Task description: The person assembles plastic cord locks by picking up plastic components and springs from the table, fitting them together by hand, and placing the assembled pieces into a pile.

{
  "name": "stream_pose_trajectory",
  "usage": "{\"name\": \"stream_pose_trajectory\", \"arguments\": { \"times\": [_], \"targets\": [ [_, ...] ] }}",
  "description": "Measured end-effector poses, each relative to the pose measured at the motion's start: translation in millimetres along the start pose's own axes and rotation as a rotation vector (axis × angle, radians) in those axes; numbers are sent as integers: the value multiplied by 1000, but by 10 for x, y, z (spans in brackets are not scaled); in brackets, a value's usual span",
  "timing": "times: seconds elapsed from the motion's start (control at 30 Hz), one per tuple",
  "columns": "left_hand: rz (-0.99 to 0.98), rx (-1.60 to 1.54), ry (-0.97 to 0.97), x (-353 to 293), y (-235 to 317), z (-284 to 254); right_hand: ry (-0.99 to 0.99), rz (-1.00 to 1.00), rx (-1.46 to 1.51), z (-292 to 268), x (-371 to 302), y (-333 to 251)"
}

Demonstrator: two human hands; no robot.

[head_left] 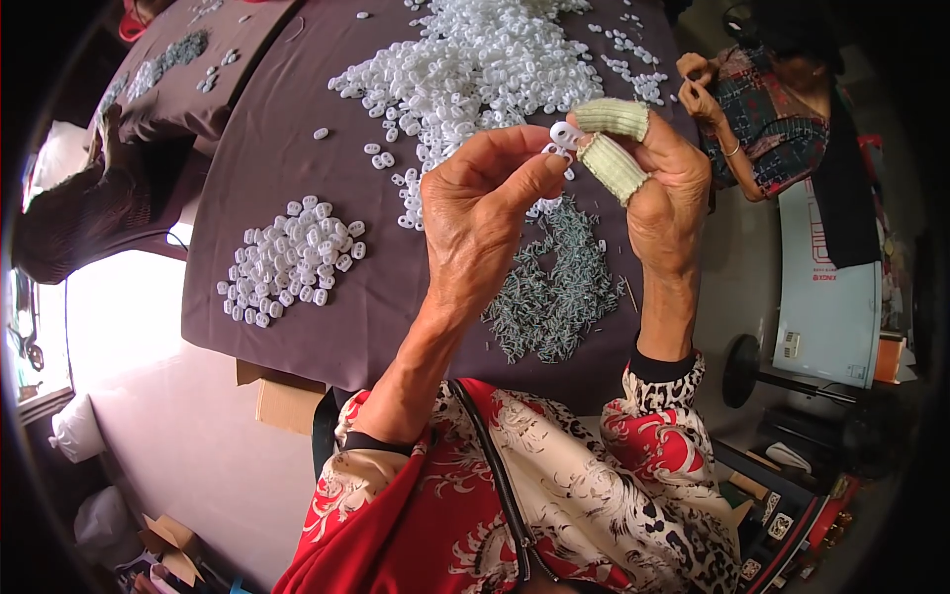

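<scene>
In front of me, my left hand (473,203) pinches small white two-holed plastic pieces (564,133) between thumb and forefinger. My right hand (665,183) closes on the same pieces from the other side. Pale green ribbed finger covers (612,166) wrap its thumb and forefinger. Below the hands spreads a heap of tiny grey-green metal bits (549,297), thin and spring-like, too small to tell exactly. Beyond them lies a large heap of white plastic pieces (485,64). To the left sits a smaller pile of rounded white pieces (292,259).
A dark brown cloth covers the table (297,119). At right, another person (767,124) works with both hands raised. A second covered table (223,30) holds more pieces at far left, near a dark-sleeved arm (89,213). A cardboard box (287,401) shows under the table edge.
</scene>
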State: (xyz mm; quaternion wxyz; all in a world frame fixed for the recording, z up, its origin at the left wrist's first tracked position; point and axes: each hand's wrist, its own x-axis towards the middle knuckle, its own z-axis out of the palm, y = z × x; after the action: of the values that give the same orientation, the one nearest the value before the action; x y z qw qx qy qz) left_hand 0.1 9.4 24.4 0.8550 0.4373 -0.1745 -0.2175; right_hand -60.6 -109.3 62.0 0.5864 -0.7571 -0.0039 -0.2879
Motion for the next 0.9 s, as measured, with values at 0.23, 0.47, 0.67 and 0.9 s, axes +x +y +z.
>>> {"name": "stream_pose_trajectory", "arguments": {
  "times": [0.23, 0.47, 0.67, 0.9],
  "targets": [
    [-13, -25, 29, 3, -8, 15, -14, 6, 30, -11, -11, 19],
    [19, 16, 11, 0, -27, -3, -3, 30, 51, -11, -11, 58],
    [26, 40, 44, -3, -14, 21, 5, 54, 17, -21, -28, 76],
    [25, 8, 35, 15, -48, 15, 20, 55, -14, -27, -36, 109]
  ]
}}
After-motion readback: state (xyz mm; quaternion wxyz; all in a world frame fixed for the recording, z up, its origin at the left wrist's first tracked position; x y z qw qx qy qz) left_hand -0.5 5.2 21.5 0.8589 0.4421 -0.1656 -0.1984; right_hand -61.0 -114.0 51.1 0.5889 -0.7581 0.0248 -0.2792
